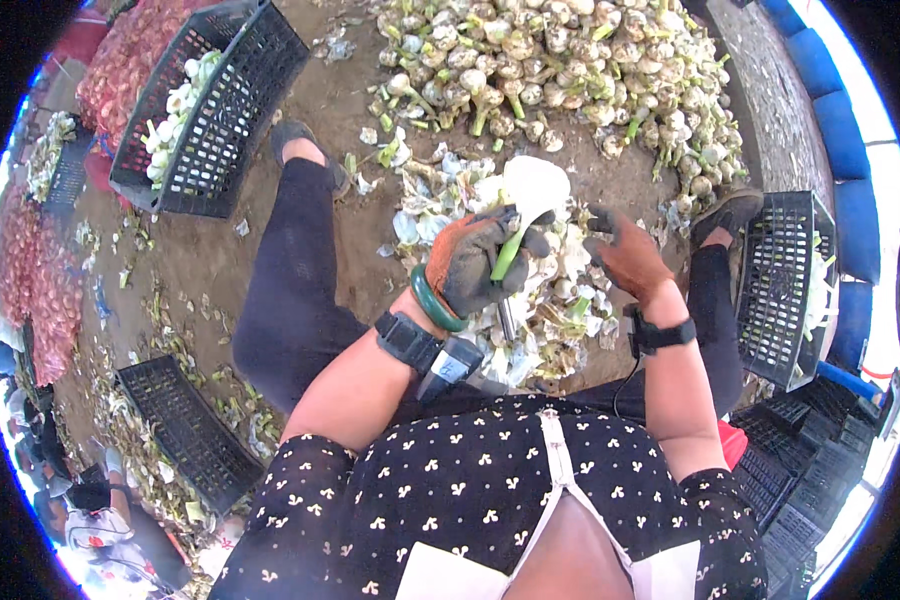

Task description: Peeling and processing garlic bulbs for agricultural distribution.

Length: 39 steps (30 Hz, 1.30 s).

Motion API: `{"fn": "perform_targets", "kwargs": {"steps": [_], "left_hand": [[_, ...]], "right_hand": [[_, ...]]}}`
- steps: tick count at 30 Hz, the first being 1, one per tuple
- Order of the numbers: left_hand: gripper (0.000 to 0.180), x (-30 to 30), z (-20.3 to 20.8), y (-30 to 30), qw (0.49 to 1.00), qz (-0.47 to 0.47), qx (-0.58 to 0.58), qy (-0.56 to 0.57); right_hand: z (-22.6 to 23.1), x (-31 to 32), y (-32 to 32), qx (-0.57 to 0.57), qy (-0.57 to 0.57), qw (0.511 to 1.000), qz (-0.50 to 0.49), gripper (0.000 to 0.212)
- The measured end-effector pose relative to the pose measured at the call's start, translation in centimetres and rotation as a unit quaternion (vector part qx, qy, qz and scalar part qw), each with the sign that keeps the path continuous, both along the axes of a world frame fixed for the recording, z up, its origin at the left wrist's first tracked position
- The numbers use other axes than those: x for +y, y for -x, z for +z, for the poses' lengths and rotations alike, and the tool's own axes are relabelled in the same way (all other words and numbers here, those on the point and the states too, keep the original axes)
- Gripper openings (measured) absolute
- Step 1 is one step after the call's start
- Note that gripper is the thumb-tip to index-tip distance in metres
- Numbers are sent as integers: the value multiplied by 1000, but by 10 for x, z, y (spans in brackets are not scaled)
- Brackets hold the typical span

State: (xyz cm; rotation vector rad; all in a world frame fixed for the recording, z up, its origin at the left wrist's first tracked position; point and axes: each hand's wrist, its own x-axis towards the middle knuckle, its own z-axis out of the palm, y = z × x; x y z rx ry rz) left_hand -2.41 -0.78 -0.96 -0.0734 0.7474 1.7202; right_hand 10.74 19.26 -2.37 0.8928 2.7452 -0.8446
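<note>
My left hand [480,258], in an orange and dark grey glove, is closed around a garlic bulb [535,188]. The bulb is bright white, and its green stem [508,255] slants down across my fingers. Below that hand a thin silvery metal piece [508,320] shows; I cannot tell whether my hand holds it. My right hand [628,250], gloved in orange with dark fingertips, hovers to the right, apart from the bulb. Its fingers are bent but spread, with nothing visible in them. Pale garlic skins [570,330] lie in a heap beneath both hands.
A large pile of untrimmed garlic [560,70] spreads ahead. Black crates stand at the upper left [220,130], holding white garlic, and by my right foot [778,285]. Another crate [190,430] lies lower left. Red net sacks [40,270] line the left. A person [105,520] sits lower left.
</note>
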Motion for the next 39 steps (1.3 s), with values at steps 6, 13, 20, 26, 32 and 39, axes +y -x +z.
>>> {"fn": "perform_targets", "kwargs": {"steps": [6, 13, 20, 26, 32, 39], "left_hand": [[25, 23, 1, -18, 977, -141, 130, 92], [29, 14, -60, -31, 906, -225, 343, 99], [29, -25, -124, -56, 770, -396, 499, 39], [27, 23, -71, -19, 881, -347, 203, 248], [25, 34, -73, -10, 907, -250, 140, 308], [29, 41, -59, 10, 937, -121, 177, 278]], "right_hand": [[21, -35, 18, 313, 413, 853, -66, 48], [28, 102, -53, 571, 589, 495, -286, 29], [-2, 170, 2, 507, 393, 634, -432, 26], [-244, 231, 52, 66, -8, 953, -297, 39], [-236, 219, 74, 214, 313, 831, -408, 35], [-105, 123, 38, 430, 725, 439, -310, 33]]}}
